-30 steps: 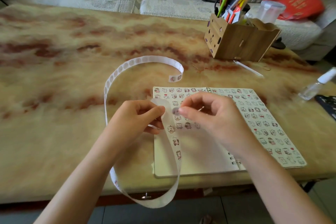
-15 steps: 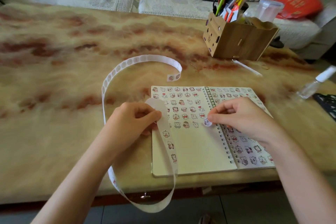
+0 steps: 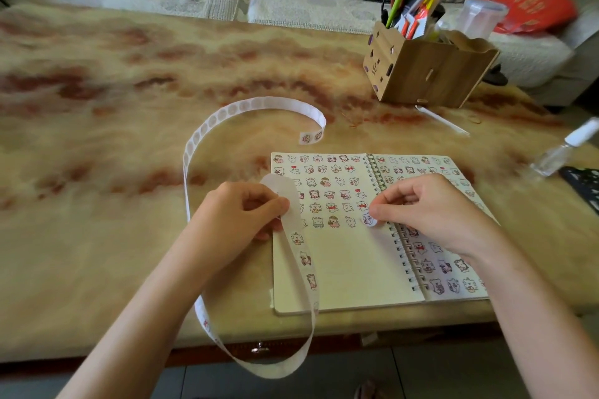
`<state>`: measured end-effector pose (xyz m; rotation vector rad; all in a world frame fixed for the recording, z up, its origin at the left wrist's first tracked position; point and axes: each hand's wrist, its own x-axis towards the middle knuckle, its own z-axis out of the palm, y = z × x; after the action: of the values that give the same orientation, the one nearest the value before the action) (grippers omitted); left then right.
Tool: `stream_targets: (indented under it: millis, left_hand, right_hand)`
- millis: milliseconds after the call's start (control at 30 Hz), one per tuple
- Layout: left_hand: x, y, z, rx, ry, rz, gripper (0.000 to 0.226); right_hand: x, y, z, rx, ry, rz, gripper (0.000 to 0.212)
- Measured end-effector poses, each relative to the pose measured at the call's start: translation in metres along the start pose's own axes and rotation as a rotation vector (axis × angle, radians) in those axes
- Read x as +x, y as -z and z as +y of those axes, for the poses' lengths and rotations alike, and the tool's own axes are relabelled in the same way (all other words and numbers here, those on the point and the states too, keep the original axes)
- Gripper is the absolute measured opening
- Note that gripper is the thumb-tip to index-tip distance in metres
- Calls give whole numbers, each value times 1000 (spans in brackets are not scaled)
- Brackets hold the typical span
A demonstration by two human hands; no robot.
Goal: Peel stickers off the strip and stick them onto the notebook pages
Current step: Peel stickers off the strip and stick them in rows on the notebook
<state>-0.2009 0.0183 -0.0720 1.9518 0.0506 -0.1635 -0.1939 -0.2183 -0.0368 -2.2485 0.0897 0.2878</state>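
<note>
Sticker (image 3: 369,221) touches down
Right hand (image 3: 434,210) pinches it, now lowered onto the notebook (image 3: 350,275); left hand (image 3: 240,217) still grips the strip (image 3: 304,259).

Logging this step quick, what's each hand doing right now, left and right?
Left hand: closed, pinching the sticker strip.
Right hand: closed, pinching one sticker at the notebook left page.

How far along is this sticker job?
Done: on the open spiral notebook, the right page looks full, the left page's top rows too. In hand: the right hand pinches a round sticker there; the left hand holds the white paper strip. Left: the bare lower half.
</note>
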Motion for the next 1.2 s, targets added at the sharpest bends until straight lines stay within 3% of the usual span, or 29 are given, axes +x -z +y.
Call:
stream_targets:
  millis: [667,1200]
  left_hand:
    - [0,1,0,-8,4,-12,15]
    - [1,0,-1,7,-2,-12,16]
  right_hand:
    - [-2,-2,-3,-51,-8,24,8]
    - [-3,-16,0,-306,57,184,8]
